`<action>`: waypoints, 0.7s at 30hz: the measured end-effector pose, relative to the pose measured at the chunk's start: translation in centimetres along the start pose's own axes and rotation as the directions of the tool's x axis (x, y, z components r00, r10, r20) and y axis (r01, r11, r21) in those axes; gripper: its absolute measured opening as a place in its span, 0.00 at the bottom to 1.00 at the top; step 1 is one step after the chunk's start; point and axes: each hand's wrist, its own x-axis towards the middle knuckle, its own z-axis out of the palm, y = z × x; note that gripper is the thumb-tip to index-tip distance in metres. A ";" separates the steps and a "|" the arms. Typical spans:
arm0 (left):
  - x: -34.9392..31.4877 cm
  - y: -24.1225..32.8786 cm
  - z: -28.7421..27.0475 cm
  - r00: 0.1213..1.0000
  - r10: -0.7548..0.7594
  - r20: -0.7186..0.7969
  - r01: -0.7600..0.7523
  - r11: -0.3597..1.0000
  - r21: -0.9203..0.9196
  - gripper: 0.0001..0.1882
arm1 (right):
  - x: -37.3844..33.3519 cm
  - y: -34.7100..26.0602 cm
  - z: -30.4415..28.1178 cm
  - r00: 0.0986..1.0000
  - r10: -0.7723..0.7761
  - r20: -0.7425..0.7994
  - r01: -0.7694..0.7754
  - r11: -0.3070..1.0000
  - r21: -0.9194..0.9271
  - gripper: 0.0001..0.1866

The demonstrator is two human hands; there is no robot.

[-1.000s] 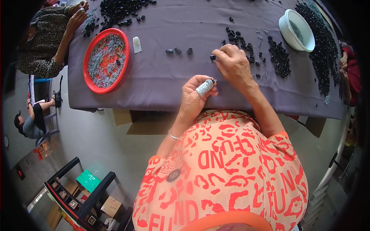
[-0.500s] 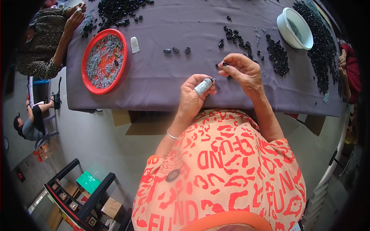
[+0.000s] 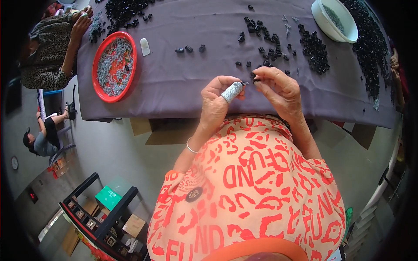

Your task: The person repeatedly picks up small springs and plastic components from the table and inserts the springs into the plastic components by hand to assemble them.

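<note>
Over the near edge of the cloth, my left hand [image 3: 213, 101] pinches a small black plastic piece with a thin grey pin [image 3: 246, 83] sticking out to the right. A speckled grey sleeve [image 3: 231, 92] covers one finger of that hand. Just right of it, my right hand [image 3: 282, 92] is closed, with a small black plastic piece [image 3: 255, 80] between thumb and fingertips. A narrow gap separates the two pieces. Loose black pieces [image 3: 272, 53] lie scattered beyond my right hand. Three more black pieces [image 3: 188, 49] form a short row beyond my left hand.
A red tray [image 3: 96, 82] of grey pins stands left, beside a white finger-shaped piece [image 3: 145, 46]. A white bowl [image 3: 320, 26] sits far right near a large heap of black pieces [image 3: 370, 61]. Another person's hand [image 3: 81, 24] works at the far left.
My right hand has come closer to the left, bringing its black piece near the pin. The whole view has shifted slightly, with the tabletop things higher in the picture.
</note>
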 end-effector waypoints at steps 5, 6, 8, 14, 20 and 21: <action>-0.2 0.2 1.0 1.000 -0.018 -0.020 0.019 0.996 0.091 0.07 | -0.7 0.0 -0.4 0.999 0.033 -0.008 -0.033 0.999 0.012 0.09; -0.2 0.2 1.2 0.999 -0.019 -0.031 0.023 0.993 0.120 0.07 | -0.8 0.1 -0.4 0.999 0.035 -0.009 -0.035 0.999 0.016 0.09; -0.2 0.2 1.3 0.999 -0.017 -0.032 0.021 0.992 0.126 0.07 | -1.0 0.2 -0.2 0.999 0.050 -0.017 -0.049 0.996 0.074 0.09; -0.3 0.0 1.6 0.999 -0.010 -0.054 0.019 0.985 0.170 0.08 | -1.4 0.7 0.1 0.997 0.062 -0.046 -0.056 0.992 0.109 0.09; -0.4 -0.2 1.9 0.997 0.018 -0.075 -0.003 0.980 0.201 0.07 | -1.3 1.0 0.2 0.997 0.046 -0.067 -0.042 0.998 0.055 0.09; -0.5 -0.3 1.9 0.996 0.031 -0.081 -0.013 0.978 0.206 0.07 | -1.4 1.0 0.4 0.997 0.045 -0.068 -0.042 0.998 0.056 0.09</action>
